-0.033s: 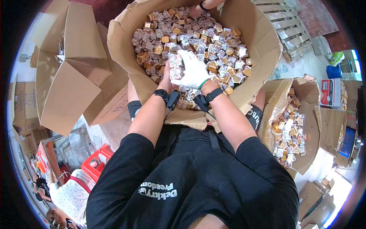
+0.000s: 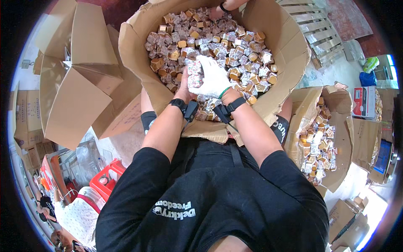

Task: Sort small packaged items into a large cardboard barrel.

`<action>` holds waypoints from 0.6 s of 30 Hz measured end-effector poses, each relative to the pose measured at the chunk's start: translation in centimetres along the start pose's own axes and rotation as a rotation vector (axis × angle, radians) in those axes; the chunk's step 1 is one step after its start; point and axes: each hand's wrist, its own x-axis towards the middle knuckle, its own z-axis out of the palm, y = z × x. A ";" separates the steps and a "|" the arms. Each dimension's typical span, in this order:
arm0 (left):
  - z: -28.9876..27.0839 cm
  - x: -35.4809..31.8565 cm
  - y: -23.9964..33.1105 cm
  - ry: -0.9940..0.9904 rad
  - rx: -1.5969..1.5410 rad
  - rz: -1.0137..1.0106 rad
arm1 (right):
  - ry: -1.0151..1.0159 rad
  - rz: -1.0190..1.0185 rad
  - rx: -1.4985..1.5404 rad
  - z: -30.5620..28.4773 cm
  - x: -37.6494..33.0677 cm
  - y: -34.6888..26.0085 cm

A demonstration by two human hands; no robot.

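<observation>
My left hand (image 2: pixel 183 87) is bare and curls around a stack of small foil-wrapped blocks (image 2: pixel 194 74), speckled pink, white and green. My right hand (image 2: pixel 213 77), in a white knit glove, closes over the same stack from the other side. Both hands are above a large open cardboard box (image 2: pixel 275 46) between my knees. Many small wrapped pieces (image 2: pixel 205 41), some gold and some silver with a speckled pattern, fill the box beneath them. My palms and some fingertips are hidden.
Another person's hand (image 2: pixel 217 12) reaches into the box's far side. A smaller carton (image 2: pixel 342 168) of similar pieces stands at right. Open cardboard boxes (image 2: pixel 77 105) are at left, a red plastic container (image 2: pixel 107 178) at lower left, and a slatted pallet (image 2: pixel 315 29) at far right.
</observation>
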 end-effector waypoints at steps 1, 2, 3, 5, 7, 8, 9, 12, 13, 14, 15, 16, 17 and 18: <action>0.5 0.2 -0.2 -0.011 0.002 -0.004 | 0.007 0.002 -0.009 -0.3 0.0 0.3; 0.9 0.2 -0.8 -0.005 -0.006 -0.026 | 0.042 0.036 0.064 -0.9 0.0 0.9; 1.5 0.3 -1.2 0.001 -0.015 -0.045 | 0.076 0.064 0.138 -1.5 0.1 1.7; -2.1 0.5 -0.6 0.305 0.270 -0.204 | 0.196 -0.006 0.319 -5.5 1.3 0.4; -2.1 0.0 -1.9 0.408 0.751 -0.268 | 0.177 0.143 0.630 -13.4 0.9 1.1; -2.6 -0.5 -2.0 0.366 0.983 -0.268 | 0.292 0.123 0.614 -18.1 -0.2 -1.4; -2.8 -0.7 -2.0 0.314 1.220 -0.268 | 0.390 0.147 0.197 -21.8 -2.0 -1.0; -1.4 -0.5 -2.6 -0.013 1.500 -0.372 | 0.617 0.437 -0.117 -31.5 -9.6 1.6; 0.6 -0.8 -2.7 -0.085 1.453 -0.453 | 0.460 0.620 0.001 -36.2 -14.3 4.7; 1.3 -1.1 -2.6 -0.085 1.415 -0.470 | 0.563 0.747 -0.087 -37.5 -17.6 4.6; 2.1 -1.2 -2.8 -0.106 1.370 -0.484 | 0.455 1.048 -0.210 -40.9 -22.4 6.2; 2.2 -1.3 -2.7 -0.111 1.380 -0.480 | 0.237 1.293 -0.265 -43.7 -28.4 9.5; 2.8 -0.2 -3.3 -0.199 1.405 -0.456 | -0.289 1.304 -0.850 -49.0 -37.8 15.4; 2.2 -0.9 -2.4 -0.167 1.475 -0.454 | -0.194 1.424 -0.763 -44.7 -34.3 13.8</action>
